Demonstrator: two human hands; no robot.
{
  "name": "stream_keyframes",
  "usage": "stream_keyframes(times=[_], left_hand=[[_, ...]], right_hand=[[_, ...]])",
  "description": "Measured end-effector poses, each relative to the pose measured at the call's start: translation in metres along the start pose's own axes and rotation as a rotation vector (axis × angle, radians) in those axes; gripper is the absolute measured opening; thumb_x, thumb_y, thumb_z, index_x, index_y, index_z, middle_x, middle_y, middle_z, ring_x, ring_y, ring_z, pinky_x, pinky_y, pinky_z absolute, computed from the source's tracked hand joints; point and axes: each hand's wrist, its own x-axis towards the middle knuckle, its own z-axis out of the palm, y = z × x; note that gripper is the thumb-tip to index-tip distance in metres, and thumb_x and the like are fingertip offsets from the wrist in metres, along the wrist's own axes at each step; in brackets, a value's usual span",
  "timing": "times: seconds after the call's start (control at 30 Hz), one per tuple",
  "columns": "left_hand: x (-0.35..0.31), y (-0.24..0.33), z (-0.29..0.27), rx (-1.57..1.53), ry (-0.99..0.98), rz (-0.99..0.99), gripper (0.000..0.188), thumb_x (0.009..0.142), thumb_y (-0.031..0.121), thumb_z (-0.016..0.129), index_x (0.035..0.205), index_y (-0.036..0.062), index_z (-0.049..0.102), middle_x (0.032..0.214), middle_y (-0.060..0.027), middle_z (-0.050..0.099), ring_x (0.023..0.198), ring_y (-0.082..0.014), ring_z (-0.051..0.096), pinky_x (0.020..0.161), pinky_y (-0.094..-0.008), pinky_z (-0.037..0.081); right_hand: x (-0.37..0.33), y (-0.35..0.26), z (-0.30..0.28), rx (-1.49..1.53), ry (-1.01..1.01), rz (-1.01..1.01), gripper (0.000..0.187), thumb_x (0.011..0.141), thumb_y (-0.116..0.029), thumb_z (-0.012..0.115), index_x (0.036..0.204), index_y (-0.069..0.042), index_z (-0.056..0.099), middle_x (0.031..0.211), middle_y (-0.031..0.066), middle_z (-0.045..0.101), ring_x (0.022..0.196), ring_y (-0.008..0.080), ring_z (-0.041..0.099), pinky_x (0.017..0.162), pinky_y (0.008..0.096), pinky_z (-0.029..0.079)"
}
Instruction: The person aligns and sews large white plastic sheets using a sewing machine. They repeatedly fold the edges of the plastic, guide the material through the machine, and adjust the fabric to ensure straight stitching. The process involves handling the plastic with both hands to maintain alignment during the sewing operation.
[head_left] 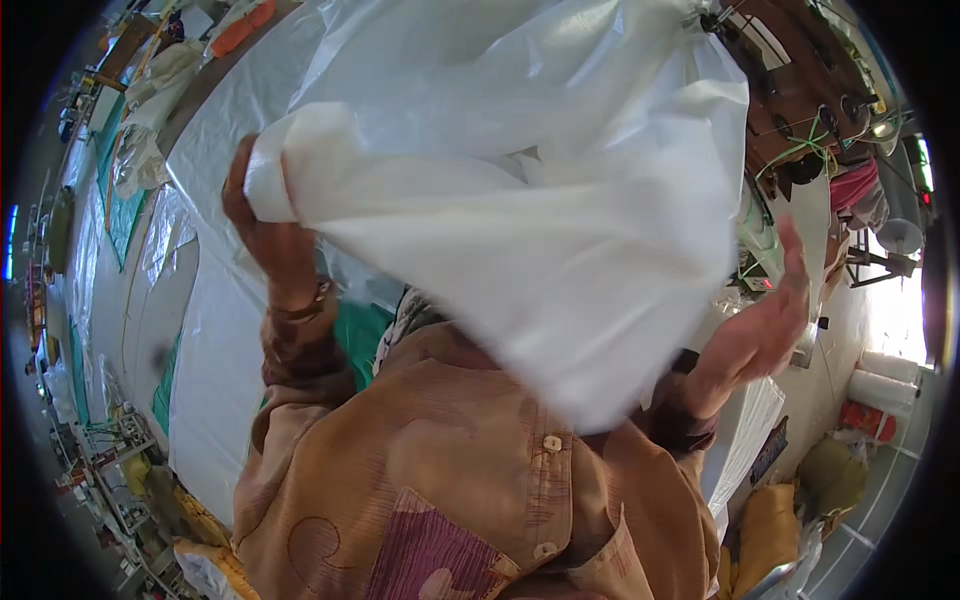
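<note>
A white plastic sheet hangs in front of me, its lower corner blurred by motion. My left hand grips its bunched, folded left end, with fingers wrapped round the outside. Beside the sheet's right edge is my right hand, raised, with fingers stretched upward and nothing visible in them. This hand looks apart from the sheet. Behind it, a larger translucent plastic sheet spreads across the work surface and drapes down at the left.
Brown machinery with a tied green ribbon stands at the far right. White rolls and orange-yellow sacks lie on the right. Metal frames and loose clear plastic are along the left.
</note>
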Motion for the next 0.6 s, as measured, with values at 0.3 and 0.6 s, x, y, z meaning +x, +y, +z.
stream_keyframes(times=[0.3,0.6], left_hand=[[0.065,0.08,-0.003,-0.996,-0.275,0.141,0.036,0.097,0.031,0.058,0.084,-0.001,0.049,0.073,-0.0079,0.049,0.055,-0.0081,0.033,0.049,-0.026,0.026],[0.138,-0.096,-0.142,-0.097,0.456,-0.191,0.031,0.094,0.023,0.066,0.108,-0.0049,0.065,0.093,-0.0126,0.067,0.077,-0.0205,0.065,0.066,-0.0336,0.055]], right_hand=[[0.033,-0.042,0.032,0.045,-0.612,0.057,0.044,0.077,-0.027,0.079,0.108,0.0,0.064,0.092,0.0056,0.066,0.082,0.0233,0.064,0.076,0.0338,0.049],[-0.034,0.091,-0.097,-0.619,0.507,0.432,0.036,0.098,-0.024,0.049,0.083,0.004,0.068,0.081,0.0136,0.07,0.076,0.0244,0.064,0.071,0.037,0.052]])
